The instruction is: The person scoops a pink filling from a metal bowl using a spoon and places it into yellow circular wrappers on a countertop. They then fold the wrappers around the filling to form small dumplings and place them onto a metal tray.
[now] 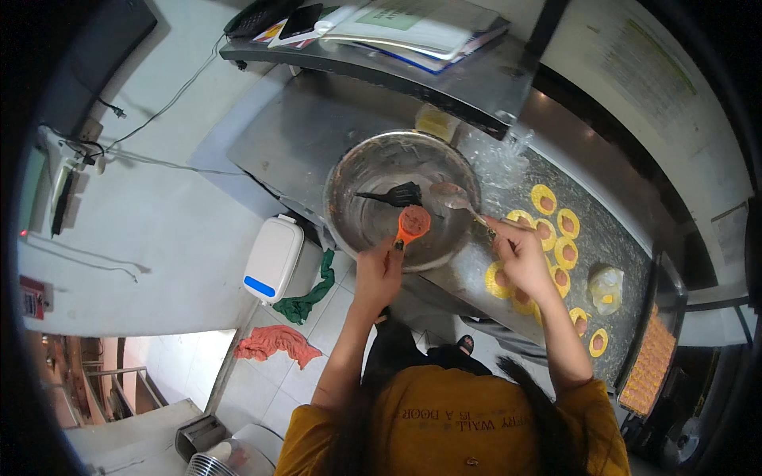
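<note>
Two hands at work: both over or beside a steel bowl on a dark speckled counter.
Counter (611, 238): runs away to the right, its stone top dotted with yellow rounds.
Steel bowl (373, 170): large, round, smeared reddish inside, standing at the counter's near-left end; a black slotted spatula (393, 194) lies in it.
Tray (649, 361): at the far right edge, packed with rows of small orange pieces.
Yellow dough rounds (544, 198): several flat discs, each with a reddish dab at its centre, spread just right of the bowl (some hidden under the right forearm).
Left hand (379, 274): fingers clenched around the handle of an orange measuring scoop (413, 224), whose round cup sits above the bowl's near rim, filled with reddish paste.
Right hand (520, 254): fingers grasping the handle of a metal spoon (454, 197); its head reaches in over the bowl's right rim, close to the scoop.
</note>
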`<action>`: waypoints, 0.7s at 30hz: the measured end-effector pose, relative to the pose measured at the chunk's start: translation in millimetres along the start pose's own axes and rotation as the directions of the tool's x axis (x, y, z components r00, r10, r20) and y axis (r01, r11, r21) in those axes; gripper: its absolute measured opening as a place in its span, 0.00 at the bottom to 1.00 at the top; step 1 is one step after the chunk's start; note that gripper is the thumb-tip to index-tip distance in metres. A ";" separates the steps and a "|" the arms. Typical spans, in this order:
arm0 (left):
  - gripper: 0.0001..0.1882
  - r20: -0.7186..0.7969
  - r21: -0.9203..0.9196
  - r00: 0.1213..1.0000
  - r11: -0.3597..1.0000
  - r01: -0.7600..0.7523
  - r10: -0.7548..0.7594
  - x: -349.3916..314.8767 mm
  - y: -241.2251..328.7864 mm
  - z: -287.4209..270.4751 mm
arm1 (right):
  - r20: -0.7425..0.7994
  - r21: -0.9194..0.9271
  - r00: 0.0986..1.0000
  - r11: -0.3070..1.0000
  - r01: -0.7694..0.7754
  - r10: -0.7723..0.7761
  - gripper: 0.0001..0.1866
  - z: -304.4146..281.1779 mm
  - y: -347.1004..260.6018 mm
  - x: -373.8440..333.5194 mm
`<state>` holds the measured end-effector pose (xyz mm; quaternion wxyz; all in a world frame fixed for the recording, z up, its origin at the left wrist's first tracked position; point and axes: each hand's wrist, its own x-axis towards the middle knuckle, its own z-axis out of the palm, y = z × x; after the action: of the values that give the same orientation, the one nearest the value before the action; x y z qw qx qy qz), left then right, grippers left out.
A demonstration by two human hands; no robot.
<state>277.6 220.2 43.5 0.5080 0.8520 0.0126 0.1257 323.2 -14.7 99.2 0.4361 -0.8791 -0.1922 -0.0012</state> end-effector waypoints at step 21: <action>0.06 0.058 0.077 0.973 0.971 -0.226 0.222 86.1 -31.8 -39.1 | -0.132 -0.703 0.976 0.711 0.032 -0.174 0.31 84.6 -64.4 35.5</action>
<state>355.4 282.1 50.9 0.4547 0.8713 -0.0909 0.1607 320.3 97.3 102.1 0.0887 -0.9620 -0.1843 -0.1808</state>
